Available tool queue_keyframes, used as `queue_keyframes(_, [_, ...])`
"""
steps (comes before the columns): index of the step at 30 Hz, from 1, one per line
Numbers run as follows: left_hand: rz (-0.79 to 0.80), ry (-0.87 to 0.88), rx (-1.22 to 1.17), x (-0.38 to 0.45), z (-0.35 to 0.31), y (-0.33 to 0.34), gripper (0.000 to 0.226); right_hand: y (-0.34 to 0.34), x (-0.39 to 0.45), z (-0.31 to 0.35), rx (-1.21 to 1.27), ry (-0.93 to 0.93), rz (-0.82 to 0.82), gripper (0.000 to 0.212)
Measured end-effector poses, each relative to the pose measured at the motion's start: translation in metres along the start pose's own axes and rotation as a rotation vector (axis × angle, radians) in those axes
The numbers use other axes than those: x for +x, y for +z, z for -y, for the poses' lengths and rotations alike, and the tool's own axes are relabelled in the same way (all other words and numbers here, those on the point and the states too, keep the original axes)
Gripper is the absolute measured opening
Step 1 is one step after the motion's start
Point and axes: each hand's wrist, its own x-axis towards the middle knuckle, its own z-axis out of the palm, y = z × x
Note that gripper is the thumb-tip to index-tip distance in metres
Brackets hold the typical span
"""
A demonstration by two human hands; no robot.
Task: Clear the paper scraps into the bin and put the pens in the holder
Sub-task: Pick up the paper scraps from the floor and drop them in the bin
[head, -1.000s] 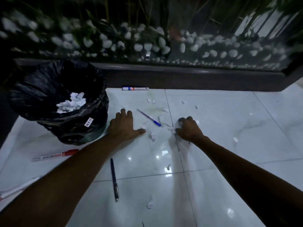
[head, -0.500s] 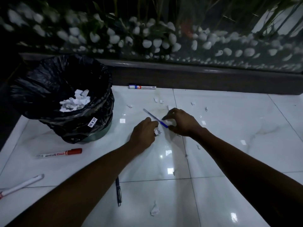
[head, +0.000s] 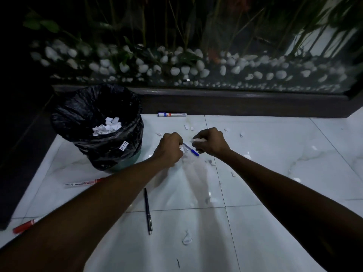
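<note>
Both hands closed on scraps, bin just left

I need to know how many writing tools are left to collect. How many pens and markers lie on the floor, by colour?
Blue: 2, the blue pen between the hands and the blue-labelled marker by the ledge.
Red: 2, red marker and red-capped marker.
Black: 1, black pen.
Total: 5

Our left grip hides the near end of the blue pen and closes over scraps we can barely see. Left of it, our forearm covers the red marker's tip. Another red marker disappears under our arm too.
</note>
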Motion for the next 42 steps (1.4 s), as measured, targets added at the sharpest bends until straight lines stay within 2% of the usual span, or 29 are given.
queue_keyframes(2, [-0.047, 0.007, 0.008, -0.004, -0.004, -0.026, 0.015, 0.0, -0.002, 0.026, 0.045, -0.023, -0.046, 0.023])
queue_keyframes(5, [-0.145, 0.03, -0.006, -0.013, -0.005, -0.073, 0.003, -0.001, -0.002, 0.073, 0.11, -0.13, -0.15, 0.025])
queue_keyframes(9, [-0.264, 0.011, -0.135, -0.03, -0.001, -0.135, 0.015, 0.008, -0.002, 0.131, 0.19, -0.247, -0.211, 0.023])
queue_keyframes(15, [-0.48, -0.192, -0.422, -0.06, 0.006, -0.196, 0.016, 0.043, -0.002, 0.201, 0.44, -0.295, -0.278, 0.017])
queue_keyframes(18, [-0.472, -0.294, -0.515, -0.066, 0.015, -0.21, 0.017, 0.055, 0.002, 0.223, 0.482, -0.299, -0.266, 0.015])
queue_keyframes(22, [-0.411, -0.305, -0.626, -0.068, 0.021, -0.216, 0.018, 0.056, 0.008, 0.223, 0.526, -0.303, -0.182, 0.023])
queue_keyframes(26, [-0.311, -0.354, -0.68, -0.065, 0.007, -0.202, 0.013, 0.045, 0.002, 0.202, 0.623, -0.171, -0.094, 0.021])
queue_keyframes(31, [-0.193, -0.49, -0.796, -0.051, -0.02, -0.172, 0.02, 0.023, -0.005, 0.163, 0.656, -0.033, -0.03, 0.021])
queue_keyframes(35, [-0.087, -0.477, -0.855, -0.044, -0.036, -0.165, 0.019, 0.006, -0.009, 0.143, 0.693, 0.004, -0.057, 0.022])
queue_keyframes(37, [-0.076, -0.471, -0.89, -0.041, -0.036, -0.173, 0.008, 0.003, -0.008, 0.144, 0.708, -0.007, -0.075, 0.023])
queue_keyframes(40, [-0.14, -0.445, -0.941, -0.043, -0.022, -0.194, 0.022, 0.01, -0.004, 0.159, 0.737, -0.048, -0.119, 0.027])
queue_keyframes(42, [-0.209, -0.474, -0.894, -0.046, -0.001, -0.207, 0.024, 0.023, -0.002, 0.172, 0.705, -0.116, -0.14, 0.024])
